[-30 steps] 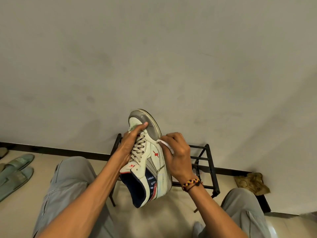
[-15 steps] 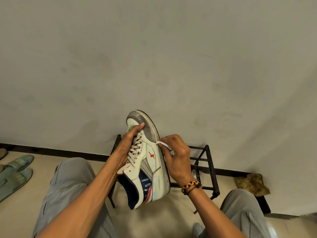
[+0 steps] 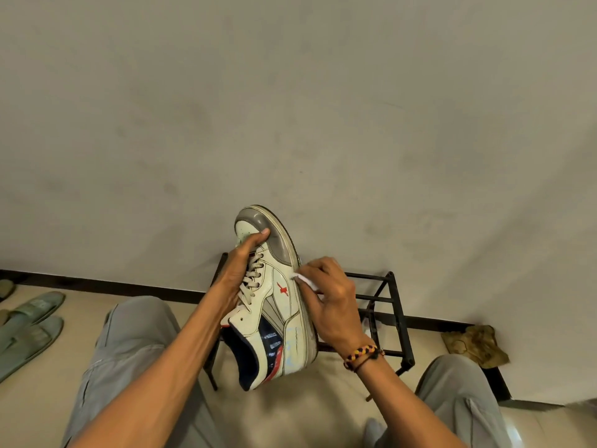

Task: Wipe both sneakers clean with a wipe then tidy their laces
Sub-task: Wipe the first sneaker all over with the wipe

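A cream sneaker [image 3: 284, 321] with a grey toe cap, a red star mark and a navy collar is held up in the air, toe pointing away from me. My left hand [image 3: 237, 276] grips it over the laces, thumb on the toe cap. My right hand [image 3: 329, 302] pinches a small white wipe [image 3: 305, 280] against the sneaker's right side near the sole edge. The laces [image 3: 253, 279] are threaded, partly covered by my left hand. No second sneaker is in view.
A black metal shoe rack [image 3: 384, 312] stands behind the sneaker against the grey wall. Green slippers [image 3: 29, 324] lie on the floor at the left. A crumpled brown cloth [image 3: 475, 344] sits at the right by the wall. My knees in grey trousers frame the bottom.
The sneaker has tilted and shifted slightly left and down in my left hand. My right hand with the wipe has slid along the shoe's right side.
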